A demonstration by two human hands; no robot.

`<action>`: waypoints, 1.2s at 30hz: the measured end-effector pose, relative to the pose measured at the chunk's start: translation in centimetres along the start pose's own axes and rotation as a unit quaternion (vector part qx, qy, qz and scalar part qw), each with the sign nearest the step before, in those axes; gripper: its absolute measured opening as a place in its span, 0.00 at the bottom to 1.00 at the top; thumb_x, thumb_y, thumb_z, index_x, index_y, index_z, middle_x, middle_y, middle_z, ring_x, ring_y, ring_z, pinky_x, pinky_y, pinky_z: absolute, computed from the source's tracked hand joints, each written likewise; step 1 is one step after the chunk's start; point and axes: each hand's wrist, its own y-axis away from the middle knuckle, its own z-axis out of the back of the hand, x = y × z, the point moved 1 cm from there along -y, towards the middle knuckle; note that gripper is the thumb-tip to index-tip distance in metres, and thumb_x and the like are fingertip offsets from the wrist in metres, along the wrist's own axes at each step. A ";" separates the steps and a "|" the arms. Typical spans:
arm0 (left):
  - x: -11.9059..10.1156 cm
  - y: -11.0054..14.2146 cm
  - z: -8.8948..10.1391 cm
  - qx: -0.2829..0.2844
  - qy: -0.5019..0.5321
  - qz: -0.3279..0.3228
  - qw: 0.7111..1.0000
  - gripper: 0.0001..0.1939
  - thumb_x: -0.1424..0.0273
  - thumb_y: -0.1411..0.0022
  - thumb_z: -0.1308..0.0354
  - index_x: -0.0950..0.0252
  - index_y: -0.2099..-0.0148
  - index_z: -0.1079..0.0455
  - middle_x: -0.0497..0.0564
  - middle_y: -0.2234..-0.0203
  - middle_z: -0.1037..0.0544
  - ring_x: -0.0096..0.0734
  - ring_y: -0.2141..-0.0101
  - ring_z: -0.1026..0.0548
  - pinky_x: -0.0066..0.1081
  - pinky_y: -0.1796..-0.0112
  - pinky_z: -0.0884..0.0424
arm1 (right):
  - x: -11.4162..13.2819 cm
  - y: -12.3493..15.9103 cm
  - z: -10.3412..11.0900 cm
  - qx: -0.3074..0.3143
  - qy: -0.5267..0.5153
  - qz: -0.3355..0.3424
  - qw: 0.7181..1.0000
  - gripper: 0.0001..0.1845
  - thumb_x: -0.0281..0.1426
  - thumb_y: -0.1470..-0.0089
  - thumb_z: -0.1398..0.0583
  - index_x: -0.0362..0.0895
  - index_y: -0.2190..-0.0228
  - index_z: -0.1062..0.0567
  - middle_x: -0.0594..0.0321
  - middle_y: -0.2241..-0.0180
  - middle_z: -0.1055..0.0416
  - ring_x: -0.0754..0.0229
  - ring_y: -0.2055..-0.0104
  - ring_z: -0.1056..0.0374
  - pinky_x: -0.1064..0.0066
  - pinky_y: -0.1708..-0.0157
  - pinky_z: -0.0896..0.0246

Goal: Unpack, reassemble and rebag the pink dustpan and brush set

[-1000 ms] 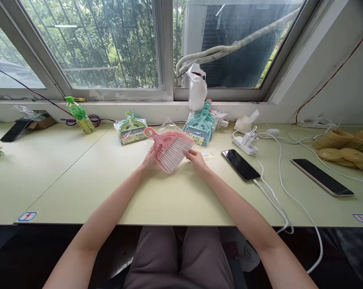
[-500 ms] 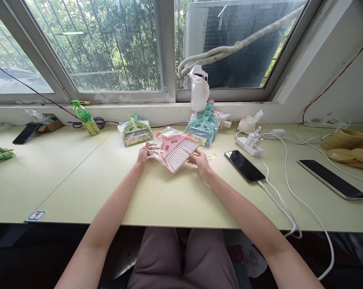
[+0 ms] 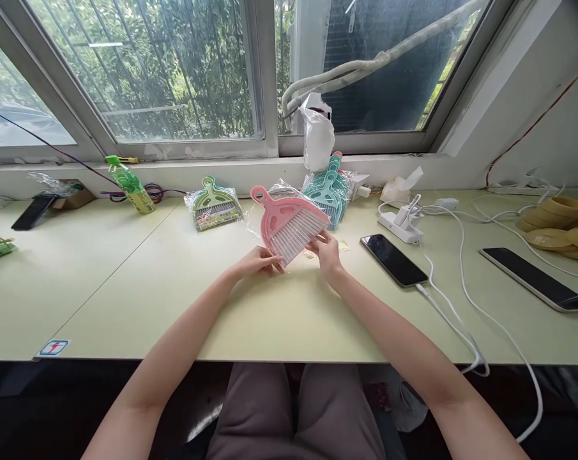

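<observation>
A pink brush and dustpan set [image 3: 291, 223], with pale bristles, is tilted above the table between my two hands. My left hand [image 3: 260, 261] pinches its lower left corner near the bristle ends. On the other side, my right hand [image 3: 324, 250] grips the right edge, its fingers partly hidden beneath the set. Clear plastic wrap shows behind the pink pan. Just past it lie stacked teal brush and dustpan sets [image 3: 334, 191] in clear wrap. A wrapped green brush and dustpan set [image 3: 216, 206] lies to the left.
On the right are a phone [image 3: 394, 260] on a white cable, a white power strip [image 3: 401, 225], and a second dark device [image 3: 538, 279]. A green bottle [image 3: 131, 186] leans at the back left. Yellow rounded objects [image 3: 559, 223] sit far right.
The pink set has turned more upright, its handle now showing clear of the wrap. My left hand has moved from the wrap at its left side to the lower corner.
</observation>
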 end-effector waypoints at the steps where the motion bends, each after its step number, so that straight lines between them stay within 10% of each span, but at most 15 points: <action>1: -0.1 0.1 0.1 0.012 0.002 0.004 1.000 0.22 0.51 0.45 0.41 0.67 0.68 0.22 0.58 0.69 0.19 0.32 0.74 0.24 0.28 0.74 0.34 | 0.0 0.2 -0.2 -0.011 0.000 0.009 1.000 0.16 0.35 0.59 0.33 0.44 0.66 0.29 0.68 0.75 0.31 0.67 0.75 0.34 0.70 0.66 0.30; 36: 0.1 0.4 0.4 0.079 0.084 -0.018 0.993 0.15 0.59 0.45 0.39 0.65 0.61 0.31 0.54 0.66 0.23 0.37 0.61 0.24 0.31 0.64 0.28 | 0.6 1.3 -0.7 -0.046 -0.042 0.025 0.998 0.10 0.32 0.55 0.36 0.44 0.68 0.29 0.66 0.73 0.32 0.66 0.72 0.32 0.67 0.62 0.27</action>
